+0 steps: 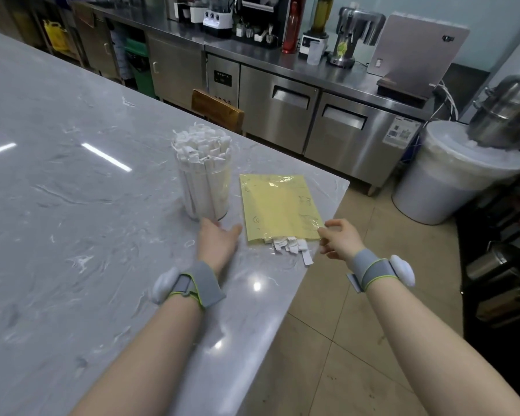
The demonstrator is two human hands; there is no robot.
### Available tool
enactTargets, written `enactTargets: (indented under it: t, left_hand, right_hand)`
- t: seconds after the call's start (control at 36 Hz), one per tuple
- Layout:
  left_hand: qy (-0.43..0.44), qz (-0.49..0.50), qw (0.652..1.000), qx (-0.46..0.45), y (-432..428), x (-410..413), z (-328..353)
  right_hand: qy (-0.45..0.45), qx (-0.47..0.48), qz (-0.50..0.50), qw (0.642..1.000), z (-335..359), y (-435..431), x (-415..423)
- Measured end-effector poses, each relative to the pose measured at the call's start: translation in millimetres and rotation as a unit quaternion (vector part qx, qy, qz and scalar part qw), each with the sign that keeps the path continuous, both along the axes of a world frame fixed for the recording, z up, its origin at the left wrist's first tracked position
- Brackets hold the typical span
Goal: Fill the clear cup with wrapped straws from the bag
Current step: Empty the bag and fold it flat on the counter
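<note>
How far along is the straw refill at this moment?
Mostly done: the clear cup on the marble counter is packed with wrapped straws. In hand: nothing; the left hand is open near the cup's base, and the right hand touches the yellow bag. Left: a few straws poking from the bag's mouth.

i see both my forearms reaching forward, bare, each with a grey wrist band carrying a white pod. my left hand (218, 240) is open, palm turned inward and a little up, fingers together and pointing ahead, thumb spread out to the right toward the bag (278, 207); it sits just left of the bag's near edge, not touching it. my right hand (338, 238) is at the bag's near right corner, fingers loosely curled, thumb and forefinger tips close to the plastic edge; i cannot tell whether they pinch it.
</note>
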State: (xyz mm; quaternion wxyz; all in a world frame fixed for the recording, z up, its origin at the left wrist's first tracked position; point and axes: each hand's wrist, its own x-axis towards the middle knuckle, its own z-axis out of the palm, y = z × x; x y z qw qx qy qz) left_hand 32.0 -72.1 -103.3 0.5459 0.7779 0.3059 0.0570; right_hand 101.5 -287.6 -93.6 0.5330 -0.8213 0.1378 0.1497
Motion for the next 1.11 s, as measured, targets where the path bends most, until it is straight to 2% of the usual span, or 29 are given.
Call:
enactTargets:
  t: [0.08, 0.22, 0.36, 0.47, 0.53, 0.61, 0.67, 0.72, 0.81, 0.89, 1.03, 1.11]
  left_hand:
    - [0.031, -0.076, 0.996, 0.019, -12, 4, 5]
    - [0.071, -0.113, 0.991, 0.033, -21, 22, 14]
    - [0.032, -0.077, 0.98, -0.181, -22, 27, 23]
    - [-0.026, -0.07, 0.956, -0.282, -19, 28, 53]
    - [-0.05, -0.074, 0.935, -0.343, -20, 30, 76]
    - [-0.092, -0.071, 0.882, -0.456, -22, 32, 115]
    - [-0.108, -0.066, 0.844, -0.521, -23, 35, 140]
    - [-0.106, -0.067, 0.82, -0.558, -20, 37, 159]
    - [-0.094, -0.074, 0.809, -0.575, -18, 42, 179]
    - [-0.1, -0.073, 0.819, -0.56, -17, 42, 185]
    - [-0.089, -0.066, 0.837, -0.535, -17, 39, 184]
    - [-0.098, -0.063, 0.833, -0.541, -15, 39, 191]
  right_hand:
    - [0.005, 0.02, -0.007, 1.0, 0, 0, -1]
    - [0.014, 0.042, -0.01, 0.999, 1, 1, 0]
    - [0.028, 0.108, -0.011, 0.994, 19, 4, 5]
    - [0.042, 0.206, -0.022, 0.977, 51, 4, 11]
    - [0.058, 0.293, -0.03, 0.954, 74, -1, 16]
    - [0.079, 0.436, -0.024, 0.896, 110, -10, 25]
    - [0.068, 0.492, -0.008, 0.868, 131, -14, 26]
    - [0.067, 0.514, 0.004, 0.855, 145, -16, 25]
    - [0.05, 0.533, 0.007, 0.845, 163, -18, 20]
    - [0.033, 0.506, -0.011, 0.862, 170, -18, 14]
    - [0.03, 0.506, -0.011, 0.862, 176, -14, 10]
    - [0.021, 0.504, 0.0, 0.864, 182, -14, 8]
